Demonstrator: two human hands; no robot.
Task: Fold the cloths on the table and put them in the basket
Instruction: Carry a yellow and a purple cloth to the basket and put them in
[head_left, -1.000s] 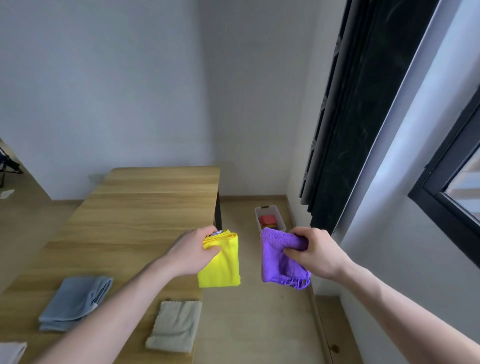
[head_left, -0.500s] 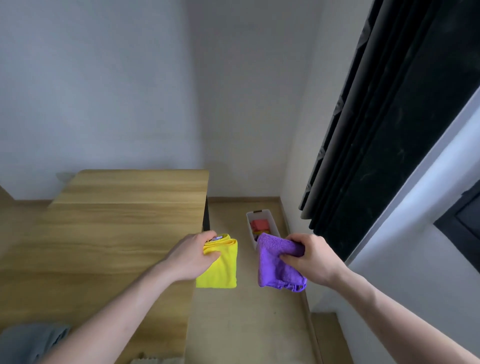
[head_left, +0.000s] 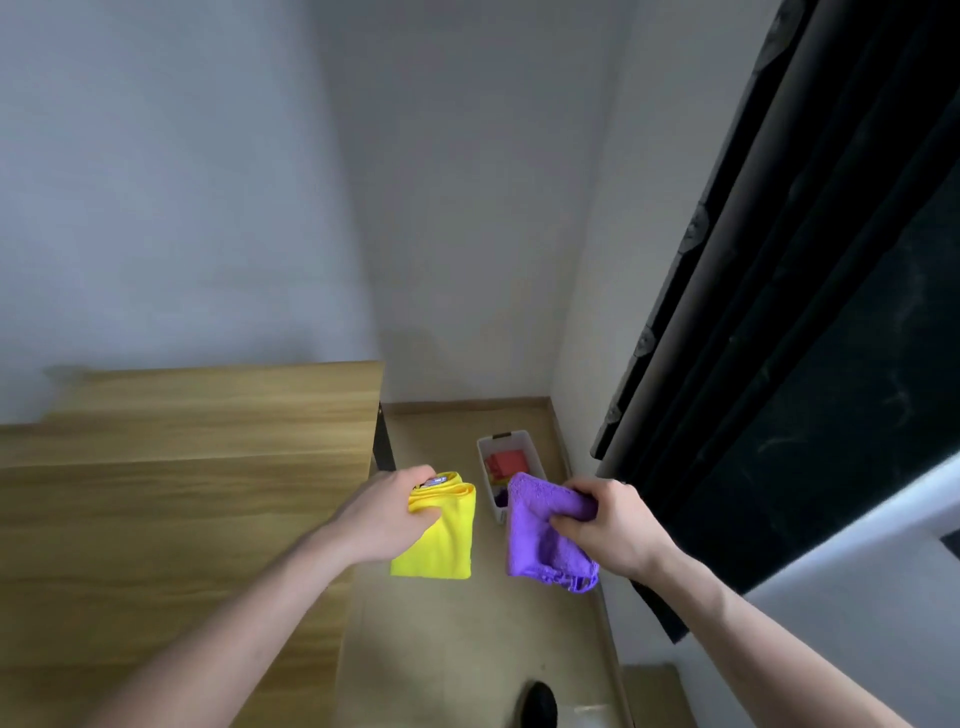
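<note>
Two folded cloths are held over the floor, right of the counter (head_left: 182, 467) edge; the left hand (head_left: 387, 512) grips the yellow cloth (head_left: 441, 540), the right hand (head_left: 605, 525) grips the purple cloth (head_left: 535, 535); one white basket (head_left: 491, 488) sits on the floor just beyond, holding red cloth.

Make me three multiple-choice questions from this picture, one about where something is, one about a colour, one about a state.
1. Where is the white basket?
A. on the floor past the table's end
B. on the table
C. in a hand

2. What colour is the cloth held by the left hand?
A. red
B. yellow
C. grey

3. How is the purple cloth held?
A. lying flat on the table
B. draped over the basket's rim
C. gripped by the right hand, hanging down

Answers: 1 A, it sits on the floor beyond the wooden table; 2 B, the yellow cloth hangs from that hand; 3 C, fingers curl round its top.
</note>
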